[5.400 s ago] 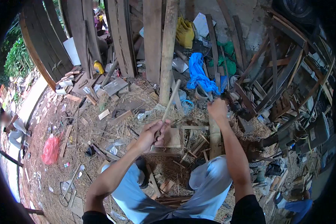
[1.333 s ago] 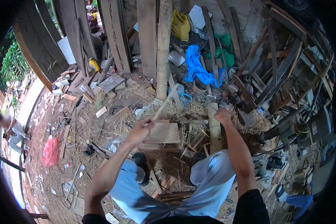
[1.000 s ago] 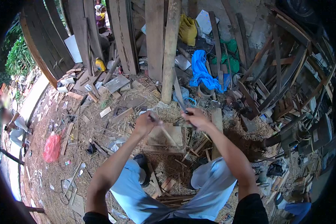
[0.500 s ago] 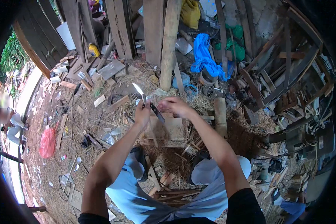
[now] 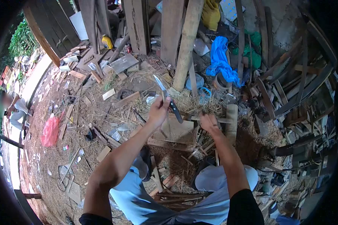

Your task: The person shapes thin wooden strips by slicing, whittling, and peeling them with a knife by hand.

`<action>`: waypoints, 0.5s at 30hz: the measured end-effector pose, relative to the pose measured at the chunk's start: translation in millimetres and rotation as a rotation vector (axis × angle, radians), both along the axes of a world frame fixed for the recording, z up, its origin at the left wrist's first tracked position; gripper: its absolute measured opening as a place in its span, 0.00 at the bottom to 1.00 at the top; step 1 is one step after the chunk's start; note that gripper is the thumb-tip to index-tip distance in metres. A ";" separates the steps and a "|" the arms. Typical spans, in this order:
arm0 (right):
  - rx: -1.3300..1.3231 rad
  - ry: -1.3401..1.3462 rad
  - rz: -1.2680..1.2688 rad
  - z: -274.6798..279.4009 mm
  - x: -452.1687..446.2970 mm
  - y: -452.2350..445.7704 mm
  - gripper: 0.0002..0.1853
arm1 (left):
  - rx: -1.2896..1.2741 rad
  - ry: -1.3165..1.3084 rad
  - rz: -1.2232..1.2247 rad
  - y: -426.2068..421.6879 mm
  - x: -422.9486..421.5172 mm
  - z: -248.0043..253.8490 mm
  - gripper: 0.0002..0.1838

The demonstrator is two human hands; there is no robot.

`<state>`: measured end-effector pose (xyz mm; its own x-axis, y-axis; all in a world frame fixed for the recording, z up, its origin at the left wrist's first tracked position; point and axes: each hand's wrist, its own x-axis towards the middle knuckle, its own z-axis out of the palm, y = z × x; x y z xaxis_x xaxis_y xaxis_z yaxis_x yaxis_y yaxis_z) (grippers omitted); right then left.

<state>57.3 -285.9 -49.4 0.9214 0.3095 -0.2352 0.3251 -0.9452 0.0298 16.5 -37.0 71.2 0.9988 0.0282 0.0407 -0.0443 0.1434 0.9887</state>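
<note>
My left hand (image 5: 159,112) is closed around a knife (image 5: 175,111) with a black riveted handle; its bright blade points up and away from me. A thin wooden strip (image 5: 168,127) shows just below that hand. My right hand (image 5: 208,122) lies with curled fingers over a pale wooden handle (image 5: 225,120), which meets a short thick log (image 5: 232,129) in a mallet-like shape. How tightly the fingers grip is partly hidden. Between my knees and hands sits a flat wooden block (image 5: 182,129), with thin sticks (image 5: 202,144) at its right side.
Wood scraps and straw litter the ground. A bamboo post (image 5: 187,48) stands ahead, beside blue plastic sheeting (image 5: 218,56). Stacked timber (image 5: 289,93) fills the right side. A red plastic bag (image 5: 50,131) lies left, and another person (image 5: 17,108) sits at the far left.
My right hand has moved away from the knife, right and down to the wooden handle. My left hand still holds the knife. The view has shifted slightly.
</note>
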 end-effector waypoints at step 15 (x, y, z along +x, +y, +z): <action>1.220 0.071 -0.280 162.1 -51.8 43.5 0.20 | 0.040 -0.118 -0.073 -38.3 -20.8 13.4 0.15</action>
<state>5.4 -242.4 112.7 0.9876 0.1561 0.0153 0.0745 -0.3809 -0.9216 -4.2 -75.3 84.6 0.9862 -0.0487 0.1580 -0.1518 0.1114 0.9821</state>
